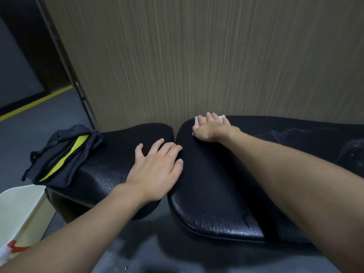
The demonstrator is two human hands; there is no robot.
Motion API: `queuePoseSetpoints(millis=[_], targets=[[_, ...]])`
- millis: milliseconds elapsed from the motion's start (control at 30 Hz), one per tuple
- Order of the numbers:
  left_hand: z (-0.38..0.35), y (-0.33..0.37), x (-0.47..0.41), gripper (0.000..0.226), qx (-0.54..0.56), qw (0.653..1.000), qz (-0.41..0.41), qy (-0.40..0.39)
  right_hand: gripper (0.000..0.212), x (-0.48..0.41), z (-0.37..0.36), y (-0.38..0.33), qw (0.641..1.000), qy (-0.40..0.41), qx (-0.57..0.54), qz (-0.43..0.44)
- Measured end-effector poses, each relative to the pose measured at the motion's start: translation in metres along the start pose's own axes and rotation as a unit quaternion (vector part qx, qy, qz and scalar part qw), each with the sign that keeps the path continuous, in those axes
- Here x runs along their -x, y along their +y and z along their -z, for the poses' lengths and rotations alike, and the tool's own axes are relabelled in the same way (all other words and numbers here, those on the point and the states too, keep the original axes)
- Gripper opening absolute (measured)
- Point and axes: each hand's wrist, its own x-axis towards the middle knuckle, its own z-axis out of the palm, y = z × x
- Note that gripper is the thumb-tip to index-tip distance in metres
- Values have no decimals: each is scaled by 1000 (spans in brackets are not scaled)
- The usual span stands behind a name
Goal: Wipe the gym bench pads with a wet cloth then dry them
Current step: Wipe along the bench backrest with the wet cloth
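right hand (211, 128), fingers straight, presses a white cloth (221, 117) at the far edge of the surface (216, 184); left hand (155, 170) lies flat, empty; dark cloth (59, 154) sits at the left end.

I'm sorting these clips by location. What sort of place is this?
Probably a gym or workout room. A black padded bench in two sections stands beside a wood-grain wall, the grey floor has a yellow line, and the right hand presses a white cloth on the longer pad.
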Motion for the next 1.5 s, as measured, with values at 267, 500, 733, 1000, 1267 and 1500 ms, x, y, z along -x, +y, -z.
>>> queuePoseSetpoints(millis=[267,500,733,1000,1267,1500], targets=[[4,2,6,50,20,1000,7,-7,59,120,-22,-5,995,-9,11,100],[5,0,12,49,59,998,-33,-3,80,223,-35,-1,985,26,55,163],[4,-3,14,71,50,996,-68,-13,75,195,-30,7,986,11,47,158],[4,-4,12,84,34,997,-65,-18,63,48,-9,21,999,0,12,49],[3,-3,9,84,36,997,-63,-10,61,-18,11,36,1000,-4,-3,-17],[3,-3,10,81,44,997,-66,-3,62,35,-7,31,999,-6,4,40]])
